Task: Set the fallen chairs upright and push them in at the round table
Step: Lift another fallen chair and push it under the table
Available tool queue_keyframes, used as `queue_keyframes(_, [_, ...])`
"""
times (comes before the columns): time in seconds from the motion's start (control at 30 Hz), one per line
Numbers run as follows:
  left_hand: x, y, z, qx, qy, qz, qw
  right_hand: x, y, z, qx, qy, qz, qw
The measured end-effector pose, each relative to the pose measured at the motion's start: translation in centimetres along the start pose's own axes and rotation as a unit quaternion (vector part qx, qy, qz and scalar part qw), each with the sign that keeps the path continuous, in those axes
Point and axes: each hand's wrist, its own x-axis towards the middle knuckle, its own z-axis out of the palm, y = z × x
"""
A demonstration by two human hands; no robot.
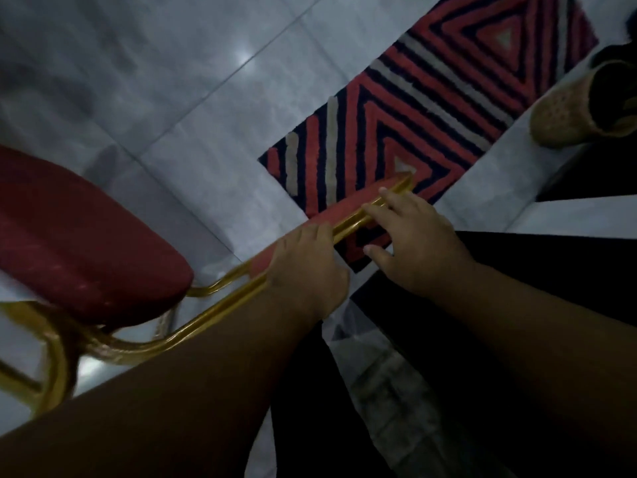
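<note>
A chair with a gold metal frame and a dark red seat cushion [79, 236] fills the lower left, seen from above. Its red padded backrest [358, 205] runs diagonally through the middle, edged by the gold tube. My left hand [306, 267] is closed around the backrest's top edge near its lower end. My right hand [410, 239] rests on the gold rail further up, fingers spread and laid over it, thumb apart. The round table is not in view.
Pale grey floor tiles [165, 81] cover the left and top. A red, black and beige patterned rug [431, 98] lies beyond the backrest. A tan perforated shoe [565, 105] on a foot stands at the right edge. Dark clothing fills the lower right.
</note>
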Motion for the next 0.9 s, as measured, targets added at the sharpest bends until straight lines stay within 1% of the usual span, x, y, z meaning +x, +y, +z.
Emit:
queue_keyframes(0.07, [1.8, 0.4, 1.9, -0.014, 0.013, -0.012, 1.000, 2.5, 2.3, 0.6, -0.028, -0.018, -0.045, 0.998])
queue_keyframes(0.17, [3.2, 1.1, 4.1, 0.000, 0.070, -0.051, 0.996, 5.4, 4.8, 1.2, -0.074, 0.008, -0.163, 0.984])
queue_keyframes(0.27, [4.1, 1.2, 5.2, 0.005, 0.131, -0.079, 0.988, 8.0, 6.1, 1.1, -0.096, 0.010, -0.220, 0.971])
queue_keyframes(0.4, [5.1, 0.9, 6.0, 0.033, 0.174, -0.090, 0.980, 10.2, 6.7, 1.5, -0.097, 0.001, -0.282, 0.955])
queue_keyframes(0.47, [5.5, 1.0, 6.1, 0.043, 0.183, -0.091, 0.978, 10.5, 7.0, 1.7, -0.105, 0.015, -0.306, 0.946])
queue_keyframes(0.6, [6.2, 0.7, 6.0, 0.052, 0.152, -0.106, 0.981, 10.3, 7.0, 1.6, -0.123, 0.046, -0.342, 0.930])
queue_keyframes(0.67, [6.0, 0.5, 5.9, 0.060, 0.150, -0.100, 0.982, 10.2, 6.8, 1.5, -0.126, 0.052, -0.350, 0.927])
queue_keyframes(0.77, [4.6, 0.2, 5.8, 0.063, 0.180, -0.083, 0.978, 9.3, 6.1, 1.1, -0.130, 0.065, -0.364, 0.920])
queue_keyframes(0.83, [3.4, 0.1, 5.4, 0.062, 0.199, -0.084, 0.974, 8.3, 5.4, 0.6, -0.113, 0.072, -0.376, 0.917])
queue_keyframes(0.9, [1.9, 0.3, 4.4, 0.045, 0.195, -0.089, 0.976, 7.1, 4.5, -0.2, -0.097, 0.071, -0.390, 0.913])
